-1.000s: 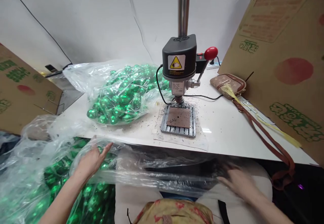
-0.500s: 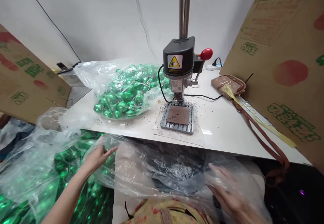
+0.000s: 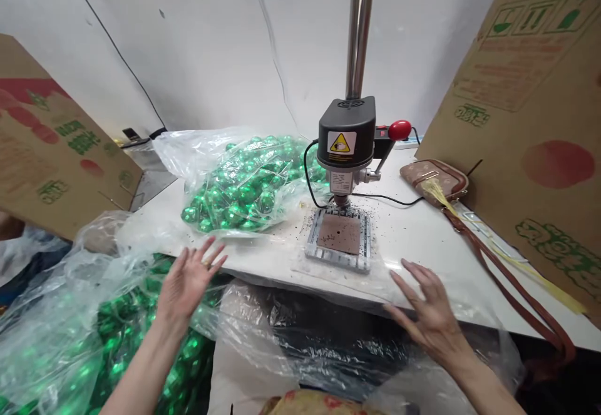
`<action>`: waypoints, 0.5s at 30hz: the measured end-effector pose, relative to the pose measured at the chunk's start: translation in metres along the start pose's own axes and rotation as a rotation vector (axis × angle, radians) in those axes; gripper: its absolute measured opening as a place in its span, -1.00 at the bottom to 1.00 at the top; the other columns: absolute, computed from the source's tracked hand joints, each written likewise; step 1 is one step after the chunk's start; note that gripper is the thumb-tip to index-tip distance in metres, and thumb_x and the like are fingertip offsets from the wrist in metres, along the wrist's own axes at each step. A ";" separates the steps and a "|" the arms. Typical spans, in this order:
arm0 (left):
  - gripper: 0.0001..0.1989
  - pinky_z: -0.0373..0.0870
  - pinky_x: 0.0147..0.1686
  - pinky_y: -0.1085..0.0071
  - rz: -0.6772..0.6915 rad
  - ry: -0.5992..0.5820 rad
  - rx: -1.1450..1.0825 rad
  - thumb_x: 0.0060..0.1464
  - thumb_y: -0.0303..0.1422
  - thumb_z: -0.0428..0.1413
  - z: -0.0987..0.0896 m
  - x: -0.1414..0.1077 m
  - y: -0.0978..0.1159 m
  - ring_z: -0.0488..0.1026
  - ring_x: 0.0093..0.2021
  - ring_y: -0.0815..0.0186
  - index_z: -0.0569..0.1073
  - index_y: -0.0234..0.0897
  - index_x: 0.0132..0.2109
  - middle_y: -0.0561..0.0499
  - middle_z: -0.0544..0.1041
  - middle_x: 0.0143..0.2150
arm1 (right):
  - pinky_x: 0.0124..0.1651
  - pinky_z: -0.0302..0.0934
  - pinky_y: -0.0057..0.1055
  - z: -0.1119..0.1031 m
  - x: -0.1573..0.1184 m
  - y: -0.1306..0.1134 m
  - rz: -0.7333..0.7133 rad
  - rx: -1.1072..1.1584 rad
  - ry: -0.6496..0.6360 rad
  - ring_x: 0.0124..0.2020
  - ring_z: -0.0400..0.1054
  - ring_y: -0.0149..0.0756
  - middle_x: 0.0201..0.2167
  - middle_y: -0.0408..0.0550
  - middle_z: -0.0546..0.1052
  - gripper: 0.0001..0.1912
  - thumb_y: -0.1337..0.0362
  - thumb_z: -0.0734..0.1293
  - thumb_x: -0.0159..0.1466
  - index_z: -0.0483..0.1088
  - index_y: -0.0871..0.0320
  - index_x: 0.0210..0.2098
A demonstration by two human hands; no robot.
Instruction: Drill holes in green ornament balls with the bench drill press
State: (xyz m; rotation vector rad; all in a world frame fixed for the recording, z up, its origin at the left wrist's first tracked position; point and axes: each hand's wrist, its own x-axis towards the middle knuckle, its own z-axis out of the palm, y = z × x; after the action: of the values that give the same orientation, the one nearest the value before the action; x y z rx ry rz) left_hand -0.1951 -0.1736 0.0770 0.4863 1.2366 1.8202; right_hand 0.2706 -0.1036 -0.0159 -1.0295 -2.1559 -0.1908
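Note:
My left hand (image 3: 185, 283) is raised with its fingers spread, at the table's front edge above a large plastic bag (image 3: 42, 315) of shiny green balls (image 3: 183, 365). Nothing is in that hand. On the other side my right hand (image 3: 432, 312) is open too, palm down with fingers apart, over clear plastic sheeting (image 3: 338, 358) that lies across my lap. Whether its palm touches the plastic I cannot tell. Between and beyond the hands stands a small drill press (image 3: 347, 133) with a red-knobbed lever (image 3: 399, 130). A brown square plate (image 3: 340, 235) with a hole rests on its base (image 3: 338, 260).
A second clear bag of green balls (image 3: 248, 189) lies on the white table (image 3: 399, 233), left of the drill press. Dark shavings surround the base. A brown purse (image 3: 434, 180) with a long strap is at right. Cardboard boxes (image 3: 539, 102) flank both sides.
Both hands have lifted, the left opening from a pointing shape and the right coming up from the plastic, fingers spread. The plastic sheeting has shifted toward the table edge. My view has tilted up.

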 end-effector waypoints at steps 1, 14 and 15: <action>-0.46 0.50 0.08 0.02 0.015 -0.062 0.083 0.27 -0.17 0.03 0.013 -0.001 -0.017 0.47 0.17 0.01 0.20 -0.15 0.33 -0.21 0.31 0.35 | 0.34 0.06 0.15 0.008 0.006 -0.006 0.019 0.056 -0.036 0.32 0.14 0.07 0.27 0.10 0.30 -0.33 0.09 0.37 0.24 0.18 -0.06 0.31; -0.71 0.25 0.18 0.04 0.629 -0.424 1.468 0.27 -0.17 0.06 0.081 0.014 -0.138 0.35 0.15 0.06 0.53 -0.15 0.02 -0.14 0.45 0.05 | -0.01 0.41 -0.21 0.022 0.082 0.020 0.515 0.579 -0.113 -0.08 0.44 -0.25 -0.09 0.05 0.51 -0.58 -0.02 0.24 0.32 0.41 0.03 0.07; -0.70 0.26 0.17 0.03 0.644 -0.396 1.460 0.26 -0.16 0.08 0.082 0.013 -0.141 0.35 0.13 0.06 0.52 -0.16 0.03 -0.14 0.45 0.03 | 0.04 0.40 -0.16 0.028 0.102 0.027 0.568 0.593 -0.073 -0.06 0.43 -0.24 -0.07 0.07 0.50 -0.52 -0.04 0.25 0.32 0.35 0.05 0.13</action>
State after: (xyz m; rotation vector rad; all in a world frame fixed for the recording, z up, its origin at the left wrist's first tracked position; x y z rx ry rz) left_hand -0.0830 -0.0974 -0.0145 2.0873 2.0784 0.8039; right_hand 0.2320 -0.0110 0.0274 -1.2316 -1.7177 0.7167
